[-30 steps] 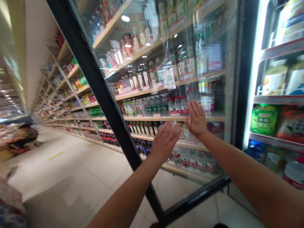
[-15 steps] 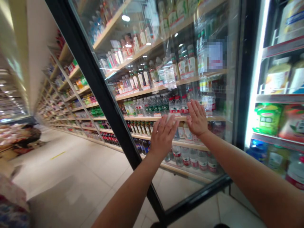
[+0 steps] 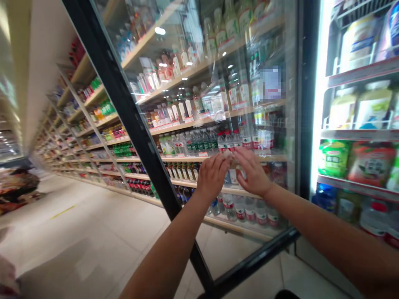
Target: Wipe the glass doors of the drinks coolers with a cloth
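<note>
Glass door [image 3: 215, 120] of a lit cooler [image 3: 361, 134], head view: black-framed and ajar, it spans clockwise from 11 to 5 o'clock, bottled drinks [image 3: 250, 207] showing through. Just off centre toward 4 o'clock, the left hand [image 3: 211, 173] curves over a small white wad [image 3: 228, 153]; whether it grips cannot be told. At its 3 o'clock, the right hand [image 3: 253, 173] holds thumb apart from fingers. Uneven pressure could swing the door; a loose hold could drop the wad.

The glass door [image 3: 202, 124], a clear pane in a dark frame, stands open with bright glints across it. A small, crumpled whitish wad [image 3: 228, 153], partly covered, sits at the door's pane; contact is unclear.
</note>
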Action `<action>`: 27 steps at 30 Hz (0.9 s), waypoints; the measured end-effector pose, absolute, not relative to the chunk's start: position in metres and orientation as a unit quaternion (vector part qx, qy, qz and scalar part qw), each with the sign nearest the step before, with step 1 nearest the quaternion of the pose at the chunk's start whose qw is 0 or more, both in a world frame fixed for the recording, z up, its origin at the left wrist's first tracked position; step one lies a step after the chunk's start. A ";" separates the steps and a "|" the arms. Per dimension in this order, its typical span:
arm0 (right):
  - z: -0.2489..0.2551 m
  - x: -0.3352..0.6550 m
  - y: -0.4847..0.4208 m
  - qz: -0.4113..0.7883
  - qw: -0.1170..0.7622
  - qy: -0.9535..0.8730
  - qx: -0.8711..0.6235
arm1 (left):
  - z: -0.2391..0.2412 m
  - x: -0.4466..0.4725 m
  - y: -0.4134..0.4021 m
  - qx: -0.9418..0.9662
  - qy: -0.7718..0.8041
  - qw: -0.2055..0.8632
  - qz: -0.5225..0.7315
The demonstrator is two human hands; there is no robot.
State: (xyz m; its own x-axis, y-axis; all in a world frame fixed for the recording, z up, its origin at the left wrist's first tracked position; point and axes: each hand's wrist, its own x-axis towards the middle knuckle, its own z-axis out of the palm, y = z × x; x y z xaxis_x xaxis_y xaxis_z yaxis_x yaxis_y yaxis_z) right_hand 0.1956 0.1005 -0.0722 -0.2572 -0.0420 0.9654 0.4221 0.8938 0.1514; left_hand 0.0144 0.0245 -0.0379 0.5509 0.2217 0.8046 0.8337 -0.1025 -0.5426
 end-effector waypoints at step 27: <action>-0.077 0.193 0.124 -0.299 0.536 -0.778 -0.132 | -0.099 -0.009 -0.007 -0.563 -0.525 0.579 -0.269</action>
